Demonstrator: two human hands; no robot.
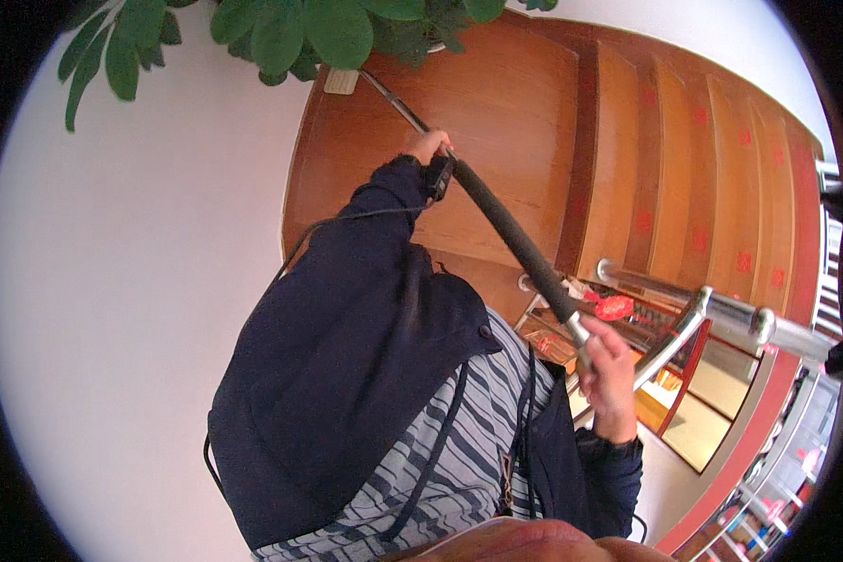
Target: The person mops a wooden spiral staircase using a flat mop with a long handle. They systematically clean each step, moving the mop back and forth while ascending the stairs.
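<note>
Both my hands hold one long pole (516,235) with a metal shaft and a black foam sleeve, slanting across the wooden landing. My left hand (432,145) is closed around the shaft just beyond the foam, farther from my body. A small black device with a cable sits at that wrist. My right hand (608,376) grips the silver end of the pole, near the metal handrail. At the pole's far end, by the wall, lies a flat cream-coloured piece (341,81); I cannot tell whether it is joined to the pole. Leaves partly cover that area.
Wooden stairs (674,175) with red square decorations run off to the right. A stainless steel handrail (730,312) bends beside my right hand, with a red ornament (614,308) close by. A leafy plant (330,31) overhangs the top; a white wall (140,281) stands left.
</note>
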